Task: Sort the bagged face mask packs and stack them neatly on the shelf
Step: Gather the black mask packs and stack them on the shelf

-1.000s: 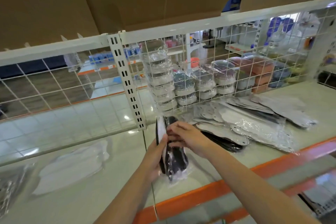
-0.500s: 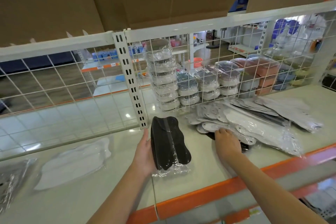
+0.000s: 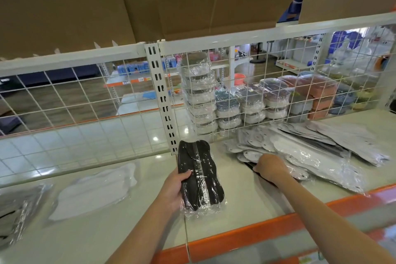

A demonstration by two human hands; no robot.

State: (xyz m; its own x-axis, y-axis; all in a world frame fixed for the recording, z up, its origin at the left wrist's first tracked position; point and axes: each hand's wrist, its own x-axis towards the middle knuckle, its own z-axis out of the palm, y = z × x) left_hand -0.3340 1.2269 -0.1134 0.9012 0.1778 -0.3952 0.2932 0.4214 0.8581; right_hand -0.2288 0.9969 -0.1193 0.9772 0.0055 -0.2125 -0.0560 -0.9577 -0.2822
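Firstly, at the far left edge of the shelf (image 3: 235,191) lies a clear bag with dark masks (image 3: 15,214), and just beside it a pack of white masks (image 3: 94,191) lies flat. Near the middle, the left hand (image 3: 173,191) holds a bagged pack of black masks (image 3: 199,176) — the thumb lies over the front of it and the other fingers are curled behind, so the pack is grasped, and it stands almost upright with its lower end just over the shelf. Behind it is a white slotted post (image 3: 162,100) and a wire grid (image 3: 267,92), and behind the grid stand stacks of wrapped goods (image 3: 246,105). To the right, the right hand (image 3: 271,168) reaches into a loose pile of bagged grey and white mask packs (image 3: 310,152); its fingers are bent down onto a dark pack at the pile's near edge — whether they really grasp it I cannot tell. An orange strip (image 3: 257,233) runs along the front edge of the shelf.
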